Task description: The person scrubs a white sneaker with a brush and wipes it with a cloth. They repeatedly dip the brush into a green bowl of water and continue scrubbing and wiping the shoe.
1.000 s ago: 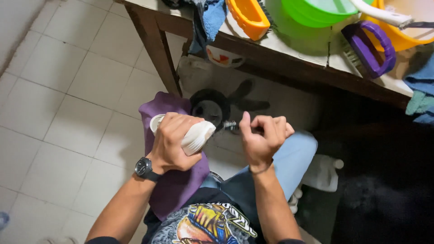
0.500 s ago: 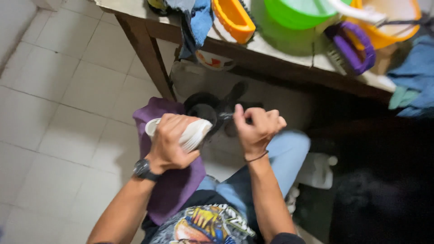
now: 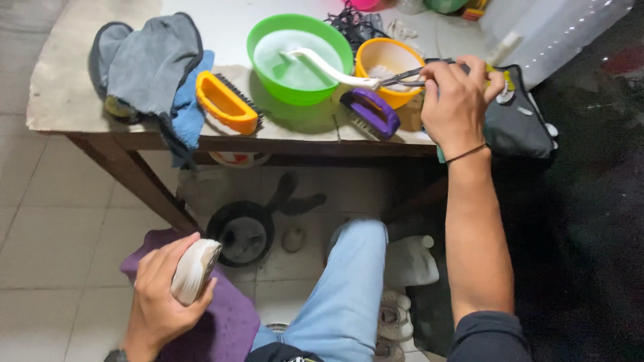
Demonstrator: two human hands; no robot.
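Note:
My left hand (image 3: 157, 302) grips a white shoe (image 3: 194, 271) low at the left, sole edge facing up, above a purple cloth (image 3: 228, 322) lying on my lap. My right hand (image 3: 456, 97) is stretched up to the table and closed on a thin dark-tipped tool (image 3: 406, 75). The tool's tip points into the orange bowl (image 3: 386, 57). Beside that bowl stands a green bowl (image 3: 295, 57) of pale liquid with a white-handled brush (image 3: 329, 67) resting across its rim.
On the table (image 3: 67, 87) lie an orange scrub brush (image 3: 225, 104), a purple scrub brush (image 3: 369, 112), a grey cloth (image 3: 151, 60) over a blue one, and a black pouch (image 3: 516, 121). Under it are a black pan (image 3: 241, 231), a white bottle (image 3: 409, 261) and the wooden leg (image 3: 144, 184).
My right hand has left the shoe and risen to the table, over the orange bowl. The view has tilted up so the tabletop shows. My left hand still holds the shoe.

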